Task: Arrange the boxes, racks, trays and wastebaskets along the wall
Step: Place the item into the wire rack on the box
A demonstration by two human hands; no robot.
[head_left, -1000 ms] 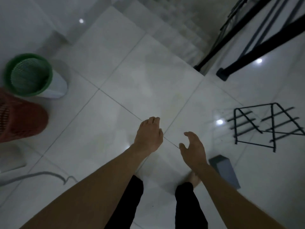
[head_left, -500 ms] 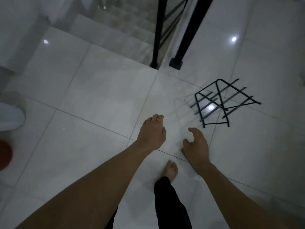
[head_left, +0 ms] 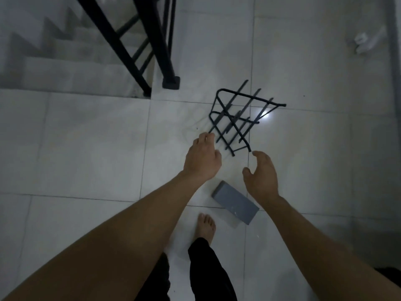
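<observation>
Both hands out, left hand (head_left: 202, 158) loosely curled, right hand (head_left: 261, 177) wide, empty. Wire rack (head_left: 236, 120) on floor just ahead, by the railing post (head_left: 171, 83). Looks light, stiff; I'd grab near frame bars, approx both sides.

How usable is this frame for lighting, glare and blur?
Head view: dim and bluish overall; one bright glare spot on the tiled floor beside the black wire rack; stair railing and far edges soft and bowed by the wide lens; left hand and right hand reasonably sharp.
</observation>
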